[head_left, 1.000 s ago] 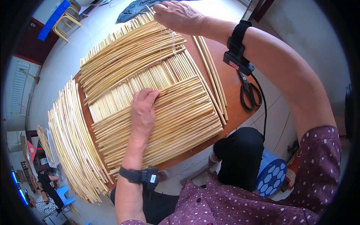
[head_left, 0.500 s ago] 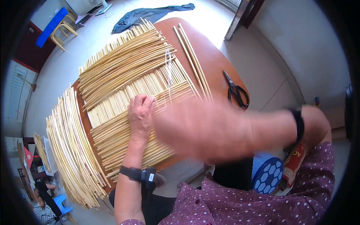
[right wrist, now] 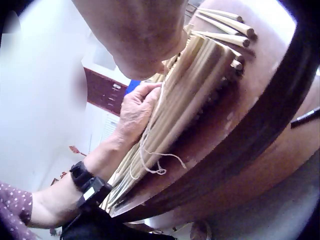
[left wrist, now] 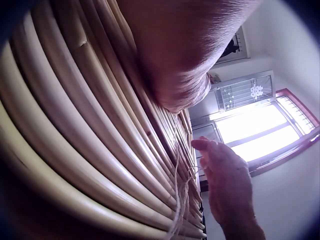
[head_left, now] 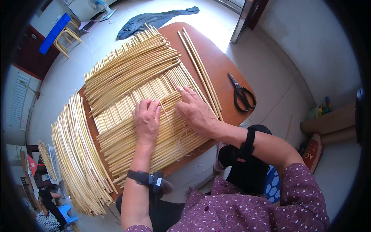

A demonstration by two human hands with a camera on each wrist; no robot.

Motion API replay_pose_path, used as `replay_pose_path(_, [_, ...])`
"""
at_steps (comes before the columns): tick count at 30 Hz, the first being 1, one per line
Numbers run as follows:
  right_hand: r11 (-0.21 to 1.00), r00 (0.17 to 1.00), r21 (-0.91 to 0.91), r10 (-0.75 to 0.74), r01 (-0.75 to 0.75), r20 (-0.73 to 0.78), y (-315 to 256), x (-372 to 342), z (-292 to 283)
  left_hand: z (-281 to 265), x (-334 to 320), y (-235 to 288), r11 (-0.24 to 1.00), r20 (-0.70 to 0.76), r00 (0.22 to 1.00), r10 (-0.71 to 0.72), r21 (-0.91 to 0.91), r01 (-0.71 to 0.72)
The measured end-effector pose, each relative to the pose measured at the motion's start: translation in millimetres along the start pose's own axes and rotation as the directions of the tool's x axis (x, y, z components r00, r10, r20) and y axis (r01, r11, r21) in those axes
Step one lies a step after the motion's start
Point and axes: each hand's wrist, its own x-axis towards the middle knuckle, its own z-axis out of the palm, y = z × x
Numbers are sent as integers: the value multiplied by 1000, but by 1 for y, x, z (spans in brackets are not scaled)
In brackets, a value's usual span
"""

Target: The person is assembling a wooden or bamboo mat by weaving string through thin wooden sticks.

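My left hand (head_left: 147, 120) rests on the front row of straw-coloured stalks (head_left: 131, 143), fingertips bent over its upper edge. A thin white string (head_left: 169, 120) runs from its thumb and fingertips, and the right wrist view shows the string (right wrist: 161, 102) pinched there. Loose loops trail down over the stalks. My right hand (head_left: 196, 114) lies on the same row near its right end, fingers stretched towards the upper edge. Under the row lie paler crosswise stalks (head_left: 127, 92). In the left wrist view the right hand (left wrist: 230, 185) appears beyond the strings.
Another row of stalks (head_left: 127, 67) lies farther back. A few loose stalks (head_left: 199, 65) and black-handled scissors (head_left: 242, 94) are on the brown table (head_left: 220, 62). To the left is a big bundle of stalks (head_left: 79, 162). Dark cloth (head_left: 150, 23) lies on the floor behind.
My right hand has come back from the far upper right, sweeping past the front, down onto the right part of the front row. The string now trails over that row. My left hand stays put.
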Motion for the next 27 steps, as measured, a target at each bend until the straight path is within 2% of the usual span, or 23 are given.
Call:
replay_pose_path(1, [997,996,-72,-44,39,-73,2,2,7,1,0,0,1000,3,1000,-3,4,3])
replay_pose_path(4, [999,998,18,-30,31,-59,13,9,16,1,0,1,999,5,1000,-17,33,17])
replay_pose_path(5, [998,994,39,-51,55,-99,14,10,17,1,-1,1,999,12,1000,-25,23,25])
replay_pose_path(8, [998,993,34,-40,44,-109,8,11,9,1,-1,0,999,9,999,-36,20,35])
replay_pose_path(9, [992,974,-75,-113,100,-195,6,10,7,-1,-1,0,999,24,999,-43,0,43])
replay_pose_path(11, [962,928,-16,-267,272,-259,-20,24,-16,-6,4,2,997,51,996,-67,-45,69])
replay_pose_path(13, [916,952,284,-234,284,-197,-62,16,-37,-10,8,-4,993,60,993,-104,-53,107])
replay_pose_path(15, [873,959,419,-283,251,15,-96,5,-53,-18,15,-12,975,50,983,-175,-127,180])
replay_pose_path(16, [869,960,428,-281,250,11,-109,4,-59,-25,21,-17,977,54,983,-175,-118,180])
replay_pose_path(18, [745,897,666,-319,38,306,-125,6,-63,-39,35,-26,964,0,972,-236,-125,234])
replay_pose_path(19, [741,896,670,-326,44,302,-126,6,-58,-41,41,-33,965,-4,971,-238,-117,236])
replay_pose_path(21, [700,911,714,-302,12,280,-121,5,-40,-42,51,-48,973,56,972,-228,45,226])
replay_pose_path(22, [693,913,721,-299,8,277,-116,6,-34,-39,54,-57,973,64,971,-228,53,225])
replay_pose_path(24, [755,919,650,-192,-86,345,-106,8,-25,-27,61,-73,985,14,994,-105,137,102])
replay_pose_path(26, [769,931,625,-116,-136,345,-105,12,-23,-21,64,-75,990,40,996,-76,122,71])
replay_pose_path(27, [747,952,653,-95,-124,290,-106,13,-24,-17,64,-75,985,49,996,-69,164,60])
